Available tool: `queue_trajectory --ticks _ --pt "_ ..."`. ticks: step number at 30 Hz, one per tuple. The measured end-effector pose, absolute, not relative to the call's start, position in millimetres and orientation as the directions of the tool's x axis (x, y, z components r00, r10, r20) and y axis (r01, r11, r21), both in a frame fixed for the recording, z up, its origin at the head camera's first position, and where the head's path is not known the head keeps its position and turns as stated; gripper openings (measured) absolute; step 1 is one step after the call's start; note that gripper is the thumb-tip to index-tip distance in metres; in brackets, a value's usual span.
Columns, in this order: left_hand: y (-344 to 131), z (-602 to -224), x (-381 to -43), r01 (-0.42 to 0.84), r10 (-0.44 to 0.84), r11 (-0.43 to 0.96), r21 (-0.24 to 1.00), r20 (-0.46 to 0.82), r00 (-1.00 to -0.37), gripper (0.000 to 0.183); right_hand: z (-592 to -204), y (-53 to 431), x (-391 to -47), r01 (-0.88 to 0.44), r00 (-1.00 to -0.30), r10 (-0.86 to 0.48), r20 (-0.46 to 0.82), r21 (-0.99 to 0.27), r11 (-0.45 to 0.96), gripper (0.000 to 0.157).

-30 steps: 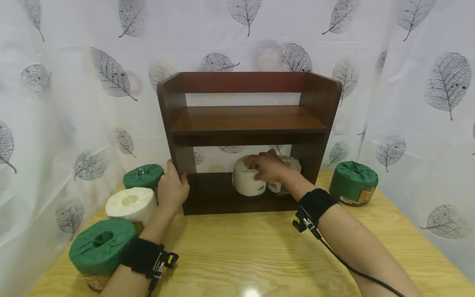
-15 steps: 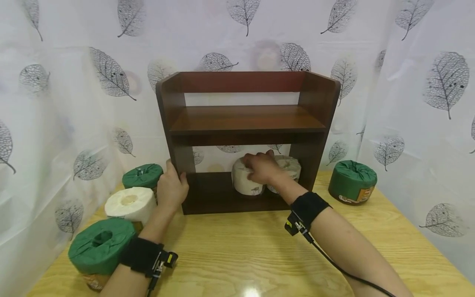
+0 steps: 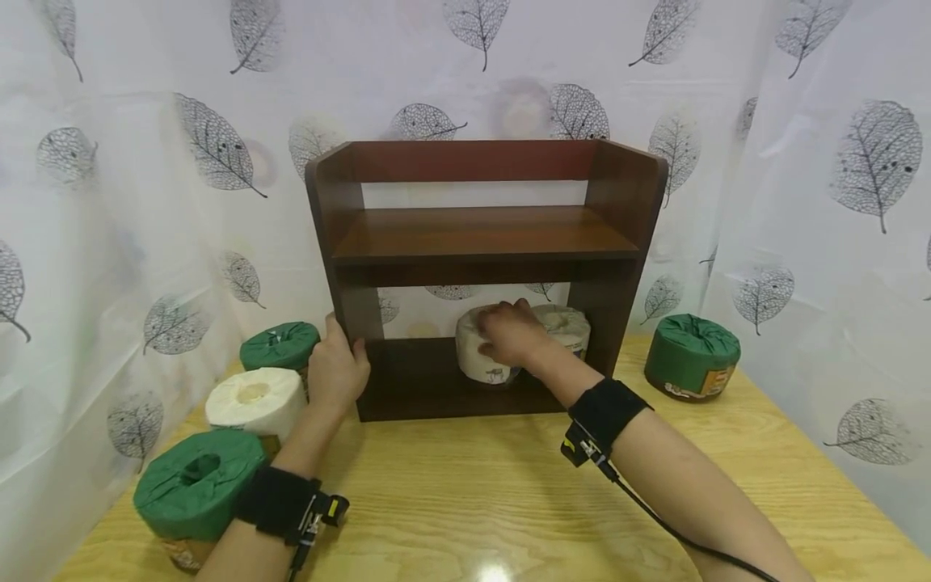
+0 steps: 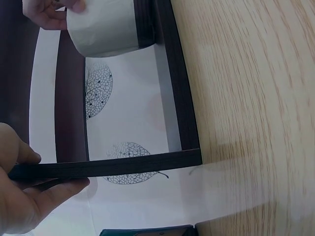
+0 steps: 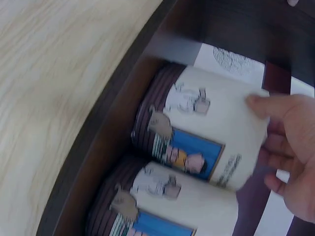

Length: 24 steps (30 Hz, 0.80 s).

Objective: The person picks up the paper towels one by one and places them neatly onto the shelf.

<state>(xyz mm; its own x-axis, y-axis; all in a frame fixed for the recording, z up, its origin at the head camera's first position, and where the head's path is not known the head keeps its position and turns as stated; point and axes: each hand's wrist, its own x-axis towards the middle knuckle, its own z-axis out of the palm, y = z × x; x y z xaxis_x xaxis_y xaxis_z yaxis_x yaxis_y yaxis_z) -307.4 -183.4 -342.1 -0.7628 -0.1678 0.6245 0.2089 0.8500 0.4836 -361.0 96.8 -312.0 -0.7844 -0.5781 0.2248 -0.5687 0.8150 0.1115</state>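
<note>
A dark brown two-tier shelf point(image 3: 487, 234) stands on the table. My left hand point(image 3: 338, 368) grips its left side panel point(image 4: 113, 166), thumb on one face and fingers on the other. On the lower tier sits a cream-wrapped toilet paper roll point(image 3: 476, 356). My right hand point(image 3: 512, 335) holds this roll at its top; in the right wrist view the thumb point(image 5: 263, 105) presses the upper side and the other fingers curl over the top end. A second cream-wrapped roll point(image 5: 182, 201) stands close on its right, near the right panel, partly hidden by my hand in the head view.
Left of the shelf stand a green roll point(image 3: 280, 343), a white roll point(image 3: 254, 400) and a nearer green roll point(image 3: 200, 485). Another green roll point(image 3: 692, 356) stands on the right. A leaf-patterned curtain point(image 3: 451, 65) hangs behind. A cable point(image 3: 676, 529) trails from my right wrist.
My right hand has shifted slightly left over the held roll, and the roll's printed picture has turned leftward. More of the second roll shows. My left hand keeps its place.
</note>
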Motion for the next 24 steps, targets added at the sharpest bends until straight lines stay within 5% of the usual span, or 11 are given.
queue_trajectory --ticks 9,24 --pt "-183.3 -341.7 -309.1 0.225 -0.156 0.854 0.470 0.642 -0.750 0.042 -310.1 133.1 -370.1 -0.706 -0.698 -0.689 0.196 -0.029 0.707 0.040" --pt "-184.4 -343.8 -308.1 0.219 -0.163 0.852 0.475 0.639 -0.752 0.042 -313.6 125.0 -373.0 -0.705 -0.695 -0.679 0.237 -0.035 0.708 0.033"
